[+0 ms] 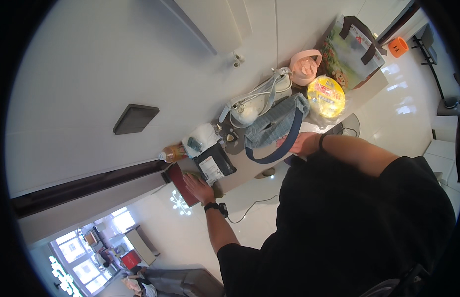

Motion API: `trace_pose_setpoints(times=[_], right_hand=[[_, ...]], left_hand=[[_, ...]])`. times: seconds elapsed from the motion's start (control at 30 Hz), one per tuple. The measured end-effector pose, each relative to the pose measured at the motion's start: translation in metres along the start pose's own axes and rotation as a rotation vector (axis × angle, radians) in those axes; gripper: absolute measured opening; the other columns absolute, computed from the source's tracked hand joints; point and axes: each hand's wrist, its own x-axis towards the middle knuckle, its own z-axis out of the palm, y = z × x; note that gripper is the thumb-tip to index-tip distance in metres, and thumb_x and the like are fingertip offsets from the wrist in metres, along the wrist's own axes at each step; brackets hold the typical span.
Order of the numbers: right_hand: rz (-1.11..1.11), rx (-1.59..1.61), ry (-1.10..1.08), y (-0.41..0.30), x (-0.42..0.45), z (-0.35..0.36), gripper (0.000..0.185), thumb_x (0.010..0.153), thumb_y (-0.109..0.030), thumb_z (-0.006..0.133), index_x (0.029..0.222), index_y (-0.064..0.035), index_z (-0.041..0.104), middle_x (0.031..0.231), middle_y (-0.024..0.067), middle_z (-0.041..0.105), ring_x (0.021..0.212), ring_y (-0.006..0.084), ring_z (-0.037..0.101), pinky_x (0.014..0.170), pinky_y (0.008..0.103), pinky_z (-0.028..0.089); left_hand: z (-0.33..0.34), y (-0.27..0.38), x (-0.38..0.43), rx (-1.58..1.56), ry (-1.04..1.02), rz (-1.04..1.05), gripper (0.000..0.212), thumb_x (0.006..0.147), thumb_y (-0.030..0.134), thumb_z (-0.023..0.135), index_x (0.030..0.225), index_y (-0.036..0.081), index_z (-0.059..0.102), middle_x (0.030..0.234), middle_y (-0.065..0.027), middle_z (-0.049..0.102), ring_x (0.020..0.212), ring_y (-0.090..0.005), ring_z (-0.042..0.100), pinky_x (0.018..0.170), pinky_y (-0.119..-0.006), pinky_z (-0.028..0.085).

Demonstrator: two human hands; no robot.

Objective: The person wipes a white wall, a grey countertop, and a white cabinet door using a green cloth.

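Note:
My left hand [199, 188] lies flat, fingers apart, on a dark red flat item [182, 184] and a greenish thing at the left end of a narrow table. Beside it is a black plastic parcel [216, 163] with a white label. My right hand [299, 143] is at the table's front edge, by a blue-grey fabric bag [271, 124] with a navy handle; the handle partly hides its fingers, and whether they grip the bag cannot be told. Behind that bag lies a white handbag [258, 97] with a fluffy pompom.
A pink tumbler [305, 68], a yellow-lidded tub [326, 97] in clear plastic and a large printed carrier bag [350, 55] stand to the right. A bottle [172, 153] and white tissue-like packaging [201, 139] are at the left. A cable [248, 210] runs below; a person [141, 284] is far off.

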Motion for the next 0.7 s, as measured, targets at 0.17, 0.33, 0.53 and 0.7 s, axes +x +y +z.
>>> trace_pose_setpoints(times=[0.17, 0.33, 0.53, 0.7], right_hand=[[-0.01, 0.001, 0.063, -0.003, 0.002, -0.002, 0.072, 0.079, -0.02, 0.063, 0.144, 0.0039, 0.043, 0.151, 0.017, 0.043, 0.141, 0.0327, 0.041, 0.121, 0.0445, 0.03], [-0.011, 0.11, 0.134, -0.001, -0.007, -0.001, 0.07, 0.079, -0.017, 0.061, 0.143, 0.0054, 0.042, 0.155, 0.0192, 0.038, 0.145, 0.0343, 0.035, 0.121, 0.0451, 0.029], [-0.046, 0.112, 0.186, -0.003, -0.003, -0.007, 0.067, 0.083, -0.023, 0.058, 0.141, 0.0058, 0.043, 0.155, 0.0202, 0.038, 0.145, 0.0359, 0.035, 0.122, 0.0465, 0.028], [-0.018, 0.084, 0.126, -0.004, -0.006, -0.009, 0.067, 0.084, -0.026, 0.056, 0.142, 0.0058, 0.043, 0.155, 0.0206, 0.037, 0.146, 0.0363, 0.034, 0.122, 0.0466, 0.028]], left_hand=[[0.005, 0.0, -0.009, -0.006, 0.057, -0.033, 0.058, 0.106, 0.032, 0.036, 0.155, 0.003, 0.027, 0.164, -0.0163, 0.024, 0.152, -0.0323, 0.021, 0.121, -0.051, 0.019], [0.02, 0.028, -0.033, 0.053, 0.07, -0.358, 0.059, 0.107, 0.036, 0.033, 0.156, 0.004, 0.026, 0.165, -0.0146, 0.022, 0.152, -0.0313, 0.021, 0.12, -0.055, 0.019], [0.033, 0.059, -0.07, 0.133, 0.066, -0.416, 0.065, 0.106, 0.042, 0.023, 0.157, 0.001, 0.021, 0.165, -0.0181, 0.017, 0.154, -0.0336, 0.015, 0.118, -0.064, 0.015], [0.026, 0.115, -0.087, 0.0, 0.046, -0.451, 0.062, 0.106, 0.036, 0.025, 0.156, -0.003, 0.021, 0.164, -0.0216, 0.017, 0.153, -0.0375, 0.016, 0.116, -0.066, 0.017]])
